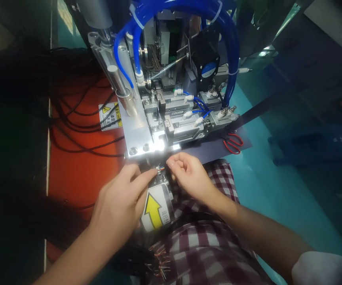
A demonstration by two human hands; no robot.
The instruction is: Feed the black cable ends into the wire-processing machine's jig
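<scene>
Thin multicoloured wires [162, 169] stick out at the thumb tip of my left hand [120, 198], whose fingers are closed around them at the front of a metal machine [173, 130]. Just to the right, my right hand [189, 174] is closed, thumb and forefinger pinched together beside the wire ends. Whatever lies between those fingertips is too small to make out. Under both hands sits a metal fixture [160, 182], and below it a white cylinder with a yellow arrow [153, 209]. My left hand partly covers the fixture and the cylinder.
Red-handled scissors [233, 143] lie on the dark surface to the right. Black cables [78, 122] run over the orange surface at left. A dark cable bundle with bare wire ends [160, 265] rests by the checkered cloth [194, 241]. Blue air hoses [232, 47] arch above.
</scene>
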